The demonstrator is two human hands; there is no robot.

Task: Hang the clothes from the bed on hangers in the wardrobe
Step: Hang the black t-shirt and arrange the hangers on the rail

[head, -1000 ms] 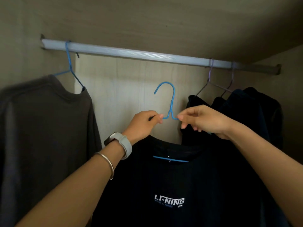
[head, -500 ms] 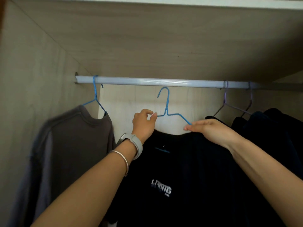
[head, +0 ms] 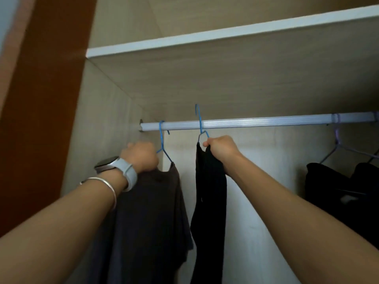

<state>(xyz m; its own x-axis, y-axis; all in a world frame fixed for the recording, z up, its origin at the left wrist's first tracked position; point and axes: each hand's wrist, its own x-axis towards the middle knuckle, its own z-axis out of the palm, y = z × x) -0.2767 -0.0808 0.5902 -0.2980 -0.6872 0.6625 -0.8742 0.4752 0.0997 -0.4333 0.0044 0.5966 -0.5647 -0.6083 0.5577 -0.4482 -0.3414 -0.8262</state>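
Two hands reach up into the wardrobe [head: 106, 103]. The right hand [head: 222, 149] is closed tight around the neck of a blue hanger [head: 199, 121], just under its hook. A black shirt [head: 209, 191] hangs from this hanger, long and thin, straight down toward 6 o'clock. The hook pokes up toward 12 o'clock and crosses in front of the rail [head: 266, 122]. Its top is higher than the rail.

The left hand [head: 141, 155] is at 9 o'clock from the right hand, and it looks blurry. Its fingers are curled against the top of a grey shirt [head: 147, 212], but I cannot tell if they hold it. The grey shirt hangs on a second blue hanger [head: 162, 136], hooked over the rail near its left end. A white watch [head: 110, 163] and a silver bangle [head: 106, 183] are on the left wrist.

Far off at 3 o'clock, dark clothes [head: 338, 191] hang on purple hangers [head: 337, 140]. A white-edged shelf [head: 205, 37] runs above the rail.
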